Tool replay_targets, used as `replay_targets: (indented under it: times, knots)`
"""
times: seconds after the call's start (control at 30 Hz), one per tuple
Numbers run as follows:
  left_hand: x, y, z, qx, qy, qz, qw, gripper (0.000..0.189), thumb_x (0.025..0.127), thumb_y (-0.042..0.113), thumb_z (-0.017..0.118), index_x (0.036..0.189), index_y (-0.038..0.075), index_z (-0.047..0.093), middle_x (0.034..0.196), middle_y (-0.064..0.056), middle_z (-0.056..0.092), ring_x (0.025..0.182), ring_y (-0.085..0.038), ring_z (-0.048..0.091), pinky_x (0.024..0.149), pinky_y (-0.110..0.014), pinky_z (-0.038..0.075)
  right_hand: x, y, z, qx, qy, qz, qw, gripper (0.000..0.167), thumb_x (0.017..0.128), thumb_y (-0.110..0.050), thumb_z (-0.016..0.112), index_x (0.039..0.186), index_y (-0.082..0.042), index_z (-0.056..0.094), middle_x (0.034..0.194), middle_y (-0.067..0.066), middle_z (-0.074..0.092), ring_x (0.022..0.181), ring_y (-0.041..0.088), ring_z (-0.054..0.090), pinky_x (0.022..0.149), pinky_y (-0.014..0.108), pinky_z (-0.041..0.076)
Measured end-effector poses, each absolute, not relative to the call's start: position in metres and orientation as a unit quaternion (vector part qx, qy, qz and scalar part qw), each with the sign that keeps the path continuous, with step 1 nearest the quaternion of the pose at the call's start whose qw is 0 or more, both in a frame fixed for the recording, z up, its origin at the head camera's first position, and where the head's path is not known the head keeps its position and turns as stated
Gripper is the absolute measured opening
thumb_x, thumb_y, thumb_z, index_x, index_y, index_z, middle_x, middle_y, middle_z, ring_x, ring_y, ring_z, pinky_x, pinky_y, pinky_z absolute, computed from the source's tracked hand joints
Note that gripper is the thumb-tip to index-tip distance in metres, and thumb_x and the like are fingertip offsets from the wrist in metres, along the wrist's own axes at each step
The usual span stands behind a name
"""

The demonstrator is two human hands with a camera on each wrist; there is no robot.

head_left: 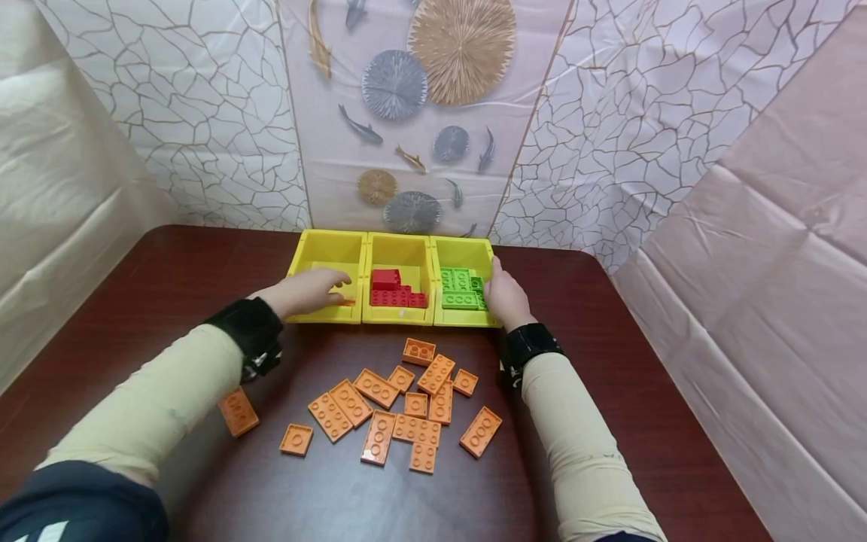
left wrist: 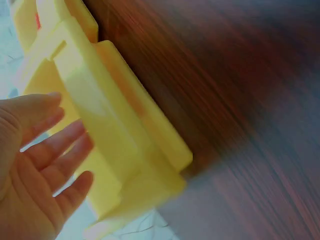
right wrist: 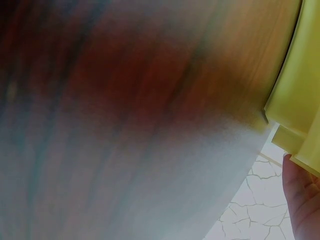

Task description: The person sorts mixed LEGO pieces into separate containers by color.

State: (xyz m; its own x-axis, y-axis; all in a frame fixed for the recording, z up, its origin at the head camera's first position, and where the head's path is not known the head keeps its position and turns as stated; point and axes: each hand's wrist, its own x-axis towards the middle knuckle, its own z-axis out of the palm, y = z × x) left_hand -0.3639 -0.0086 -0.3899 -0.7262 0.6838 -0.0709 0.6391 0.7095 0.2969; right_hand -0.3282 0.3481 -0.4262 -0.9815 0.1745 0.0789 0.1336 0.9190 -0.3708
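Observation:
Three joined yellow bins (head_left: pixel 398 317) stand at the table's back edge. My left hand (head_left: pixel 308 291) hovers over the left bin, fingers spread and loosely bent; in the left wrist view that hand (left wrist: pixel 45 165) holds nothing. An orange brick (head_left: pixel 348 302) shows partly in this bin, just beside the fingertips. Red bricks (head_left: pixel 389 295) lie in the middle bin and green bricks (head_left: pixel 460 299) in the right one. At the right bin's outer wall, my right hand (head_left: pixel 508 295) grips the rim; the right wrist view shows only part of it (right wrist: pixel 302 195).
Many loose orange bricks (head_left: pixel 416 430) are scattered on the dark wooden table (head_left: pixel 298 504) in front of the bins. One orange brick (head_left: pixel 238 412) lies by the left forearm. Patterned cloth (head_left: pixel 217 113) hangs behind the table.

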Motion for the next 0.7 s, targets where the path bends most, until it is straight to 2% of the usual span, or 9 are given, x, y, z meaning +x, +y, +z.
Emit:
replay_targets:
  times: [0.13,0.2,0.33,0.43,0.57,0.7]
  knots:
    - [-0.331,-0.035,-0.383,0.371,0.922,0.106,0.032,0.035,0.090,0.016,0.061,0.122,0.000,0.058,0.119,-0.017,0.059,0.111,-0.031,0.053,0.093,-0.049,0.040,-0.328,0.350,-0.425,-0.080,-0.978,0.186,0.048,0.060,0.098,-0.015,0.036,0.150,-0.008,0.006,0.133,0.020,0.046,0.109,0.031,0.051,0.087,0.045,0.043]
    - [-0.313,-0.053,-0.381,0.370,0.924,0.096,0.026,0.036,0.089,0.017,0.062,0.121,0.002,0.058,0.118,-0.016,0.059,0.109,-0.030,0.055,0.089,-0.049,0.043,-0.327,0.350,-0.424,-0.081,-0.978,0.186,0.046,0.061,0.098,-0.015,0.037,0.150,-0.008,0.006,0.133,0.020,0.045,0.110,0.031,0.051,0.088,0.044,0.043]
    - [-0.279,-0.089,-0.383,0.364,0.926,0.070,0.065,0.045,0.084,0.027,0.069,0.121,0.003,0.059,0.114,-0.015,0.060,0.101,-0.029,0.058,0.082,-0.049,0.047,-0.327,0.348,-0.425,-0.083,-0.978,0.184,0.046,0.061,0.098,-0.015,0.038,0.150,-0.008,0.007,0.133,0.019,0.045,0.109,0.031,0.051,0.088,0.045,0.042]
    - [-0.263,-0.108,-0.387,0.371,0.921,0.056,0.110,0.056,0.076,0.033,0.076,0.120,0.003,0.059,0.113,-0.015,0.058,0.099,-0.031,0.057,0.081,-0.050,0.047,-0.327,0.348,-0.425,-0.085,-0.978,0.182,0.049,0.061,0.098,-0.016,0.038,0.150,-0.008,0.007,0.133,0.019,0.046,0.108,0.031,0.052,0.087,0.044,0.043]
    - [-0.249,-0.123,-0.397,0.378,0.913,0.042,0.145,0.057,0.069,0.028,0.081,0.119,0.006,0.061,0.117,-0.017,0.055,0.105,-0.036,0.054,0.084,-0.055,0.044,-0.327,0.348,-0.425,-0.083,-0.979,0.181,0.051,0.061,0.098,-0.015,0.038,0.150,-0.007,0.007,0.131,0.020,0.047,0.106,0.031,0.052,0.086,0.045,0.043]
    - [-0.243,-0.126,-0.402,0.381,0.914,0.034,0.134,0.050,0.070,0.021,0.080,0.116,0.009,0.062,0.117,-0.017,0.055,0.102,-0.036,0.056,0.081,-0.054,0.046,-0.328,0.349,-0.426,-0.082,-0.978,0.183,0.056,0.061,0.098,-0.014,0.038,0.150,-0.007,0.008,0.131,0.021,0.047,0.107,0.032,0.052,0.086,0.046,0.043]
